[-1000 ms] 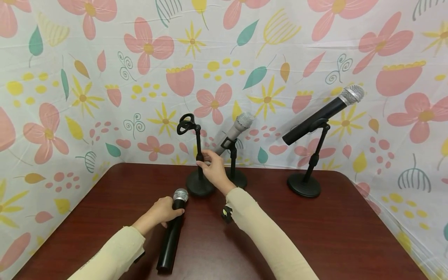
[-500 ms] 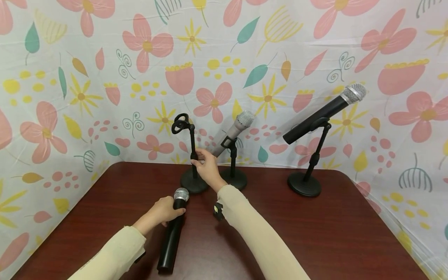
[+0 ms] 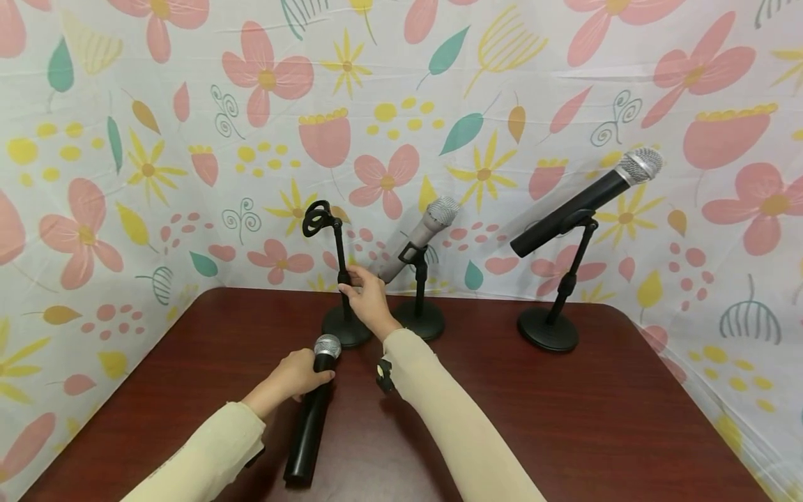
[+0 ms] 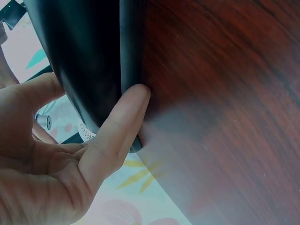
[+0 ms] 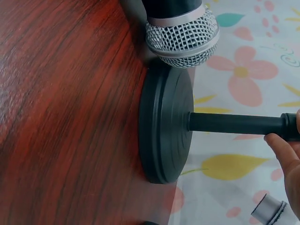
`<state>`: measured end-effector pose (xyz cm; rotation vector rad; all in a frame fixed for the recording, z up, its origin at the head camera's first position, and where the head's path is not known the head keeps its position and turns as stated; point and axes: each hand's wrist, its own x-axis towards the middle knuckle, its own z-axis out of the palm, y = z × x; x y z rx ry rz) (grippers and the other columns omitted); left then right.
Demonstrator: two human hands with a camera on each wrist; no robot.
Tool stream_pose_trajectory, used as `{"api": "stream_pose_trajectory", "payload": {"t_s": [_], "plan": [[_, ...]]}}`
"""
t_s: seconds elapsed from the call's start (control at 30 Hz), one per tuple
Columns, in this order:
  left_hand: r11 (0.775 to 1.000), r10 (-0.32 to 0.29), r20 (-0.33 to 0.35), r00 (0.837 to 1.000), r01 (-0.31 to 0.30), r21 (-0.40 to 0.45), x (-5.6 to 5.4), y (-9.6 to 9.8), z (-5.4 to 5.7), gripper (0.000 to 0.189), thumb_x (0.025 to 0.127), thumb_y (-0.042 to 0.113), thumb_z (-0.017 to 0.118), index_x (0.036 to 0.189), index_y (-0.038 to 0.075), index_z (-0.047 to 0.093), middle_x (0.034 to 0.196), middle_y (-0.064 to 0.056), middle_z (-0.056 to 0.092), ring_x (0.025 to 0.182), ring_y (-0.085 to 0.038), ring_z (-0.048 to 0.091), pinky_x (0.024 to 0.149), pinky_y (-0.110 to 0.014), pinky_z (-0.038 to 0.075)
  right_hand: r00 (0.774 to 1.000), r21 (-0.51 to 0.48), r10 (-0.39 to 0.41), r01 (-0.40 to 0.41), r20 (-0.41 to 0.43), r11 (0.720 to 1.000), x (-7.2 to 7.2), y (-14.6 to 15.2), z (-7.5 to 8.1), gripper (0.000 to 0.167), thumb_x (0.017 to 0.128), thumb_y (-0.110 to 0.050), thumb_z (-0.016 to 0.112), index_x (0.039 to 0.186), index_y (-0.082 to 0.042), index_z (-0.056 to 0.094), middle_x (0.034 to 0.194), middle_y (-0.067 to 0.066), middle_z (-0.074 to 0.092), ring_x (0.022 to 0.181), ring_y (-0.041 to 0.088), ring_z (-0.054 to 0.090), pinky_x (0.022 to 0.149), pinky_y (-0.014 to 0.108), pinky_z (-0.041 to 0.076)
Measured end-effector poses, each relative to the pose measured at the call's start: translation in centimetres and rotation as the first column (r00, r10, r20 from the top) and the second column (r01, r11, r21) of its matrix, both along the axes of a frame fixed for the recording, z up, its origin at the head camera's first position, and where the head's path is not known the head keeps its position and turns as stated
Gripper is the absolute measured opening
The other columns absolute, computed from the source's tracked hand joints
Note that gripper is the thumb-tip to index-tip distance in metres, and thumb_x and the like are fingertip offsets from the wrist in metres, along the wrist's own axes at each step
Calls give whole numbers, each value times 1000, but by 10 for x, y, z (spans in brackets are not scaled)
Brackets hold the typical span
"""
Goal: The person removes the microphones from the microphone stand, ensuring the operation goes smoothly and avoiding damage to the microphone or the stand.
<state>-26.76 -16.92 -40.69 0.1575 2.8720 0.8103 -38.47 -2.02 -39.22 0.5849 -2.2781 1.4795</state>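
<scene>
My left hand [image 3: 293, 376] grips a black handheld microphone [image 3: 307, 439] just below its silver mesh head. The microphone lies lengthwise low over the table, head pointing away from me. In the left wrist view, thumb and fingers [image 4: 115, 136] curl round its dark body [image 4: 75, 51]. My right hand [image 3: 370, 300] pinches the pole of a black desk microphone stand [image 3: 339, 244] at its collar. This stand's ring clip [image 3: 317, 218] holds nothing. In the right wrist view the mesh head [image 5: 183, 40] shows right beside the stand's round base [image 5: 164, 126].
Just right of that stand, a grey microphone [image 3: 426, 226] sits tilted in a second stand [image 3: 420, 318]. Farther right, a black microphone [image 3: 574, 209] rests in a third stand [image 3: 548, 329]. A flower-print cloth [image 3: 389, 84] hangs behind the dark red wooden table [image 3: 564, 418].
My right hand has shifted the clip-topped stand left, away from the grey microphone's stand. The left hand keeps its hold on the black microphone, nearly unmoved.
</scene>
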Motion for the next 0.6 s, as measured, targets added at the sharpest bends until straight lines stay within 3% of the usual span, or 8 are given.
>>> {"api": "stream_pose_trajectory", "payload": {"t_s": [0.2,0.6], "plan": [[1000,21,4,1000,-21,-11,-1,-2,-2,30,88,24,70,77,-2,59,59,-11,55,41,-23,60,44,-32,52,1000,8,-11,11,-11,1000,-1,-3,0,37,89,-9,68,125,-3,61,111,14,67,102,24,65,85,30,53],[1000,8,-22,1000,-8,-11,-1,-4,-3,30,88,24,69,73,1,57,57,-9,54,45,-22,57,44,-29,46,999,6,-47,48,-11,999,0,-3,-2,36,89,-10,69,124,-4,61,109,12,67,102,24,65,86,33,53]]}}
